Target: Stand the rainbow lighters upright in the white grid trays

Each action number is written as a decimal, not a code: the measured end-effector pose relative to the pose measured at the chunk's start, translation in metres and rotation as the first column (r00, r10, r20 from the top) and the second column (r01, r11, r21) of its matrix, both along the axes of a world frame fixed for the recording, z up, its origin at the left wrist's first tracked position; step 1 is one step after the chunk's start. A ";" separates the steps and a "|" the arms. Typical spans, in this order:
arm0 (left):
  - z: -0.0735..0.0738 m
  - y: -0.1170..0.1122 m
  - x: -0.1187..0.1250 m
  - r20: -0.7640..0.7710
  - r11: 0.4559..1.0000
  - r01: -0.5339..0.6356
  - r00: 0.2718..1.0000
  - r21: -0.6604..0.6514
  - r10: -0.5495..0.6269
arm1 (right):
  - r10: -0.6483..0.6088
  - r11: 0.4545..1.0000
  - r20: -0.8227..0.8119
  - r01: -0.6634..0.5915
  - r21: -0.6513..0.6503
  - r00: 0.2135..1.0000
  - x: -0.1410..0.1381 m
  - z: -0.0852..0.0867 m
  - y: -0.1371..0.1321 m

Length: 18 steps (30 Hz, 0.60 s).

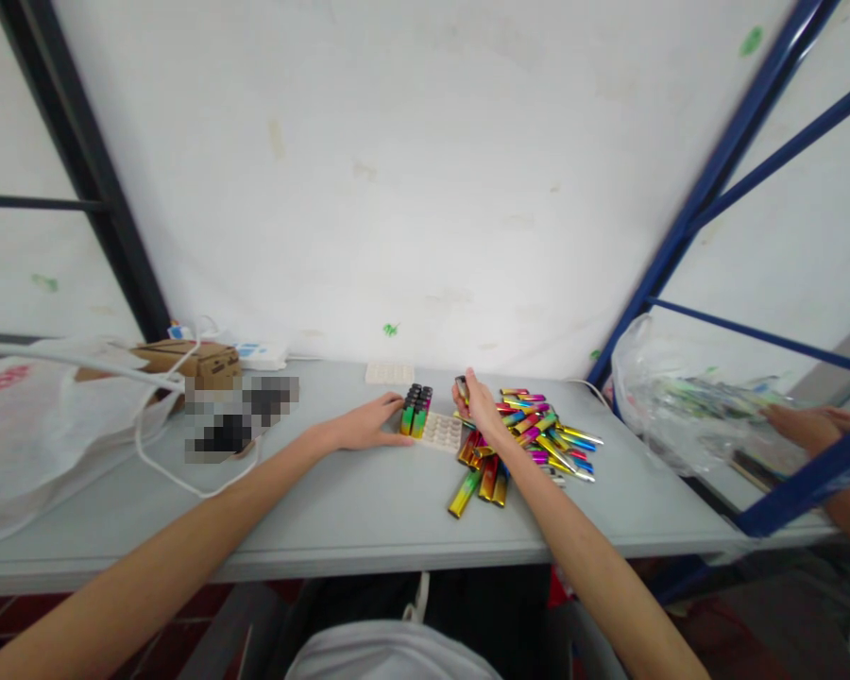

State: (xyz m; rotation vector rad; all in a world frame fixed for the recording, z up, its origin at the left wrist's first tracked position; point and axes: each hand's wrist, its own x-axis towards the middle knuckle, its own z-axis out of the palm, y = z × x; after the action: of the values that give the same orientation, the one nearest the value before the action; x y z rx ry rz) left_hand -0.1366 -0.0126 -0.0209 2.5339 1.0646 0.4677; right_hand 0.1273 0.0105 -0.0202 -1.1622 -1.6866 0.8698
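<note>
Upright tubes stand in the tray's left end; a loose heap lies right, a box far left, 1 other tray behind (perhaps touching the wall).

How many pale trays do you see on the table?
2. The rear tray lies near the wall; the front tray is between the left hand and right hand. More could be hidden under the pile.

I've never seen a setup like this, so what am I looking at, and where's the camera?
There's no machine: a person is working with two bare hands, filmed by one head-worn camera looking forward and down. On the grey table, their left hand is beside upright, black-topped pieces at one end of a pale tray. Their right hand holds a small piece by a heap of shiny, colourful tubes. A plastic bag lies left; another person's hand shows far right.
</note>
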 end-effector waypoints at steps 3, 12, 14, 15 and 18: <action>0.000 0.000 0.000 -0.006 1.000 0.000 1.000 -0.005 0.000 | 0.042 0.995 -0.040 -0.039 0.090 0.998 0.002 -0.004 0.004; 0.000 0.000 0.000 0.003 1.000 -0.003 1.000 -0.002 0.003 | 0.159 0.960 0.037 -0.163 0.227 0.987 0.001 -0.006 -0.001; -0.001 0.001 0.001 0.000 1.000 -0.009 1.000 -0.012 0.009 | 0.144 0.958 0.064 -0.155 0.241 0.988 0.002 -0.005 -0.002; -0.002 0.001 0.001 0.001 1.000 -0.010 1.000 -0.015 0.010 | 0.134 0.957 0.101 -0.155 0.244 0.986 0.003 -0.005 -0.002; -0.003 0.002 0.000 0.001 1.000 -0.006 1.000 -0.010 0.006 | 0.108 0.957 0.260 -0.171 0.235 0.960 0.007 -0.001 -0.004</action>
State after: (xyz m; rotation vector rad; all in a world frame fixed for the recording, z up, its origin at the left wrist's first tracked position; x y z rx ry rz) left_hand -0.1365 -0.0103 -0.0241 2.5218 1.0720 0.4641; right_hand 0.1338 0.0065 -0.0214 -1.0129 -2.0374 0.5863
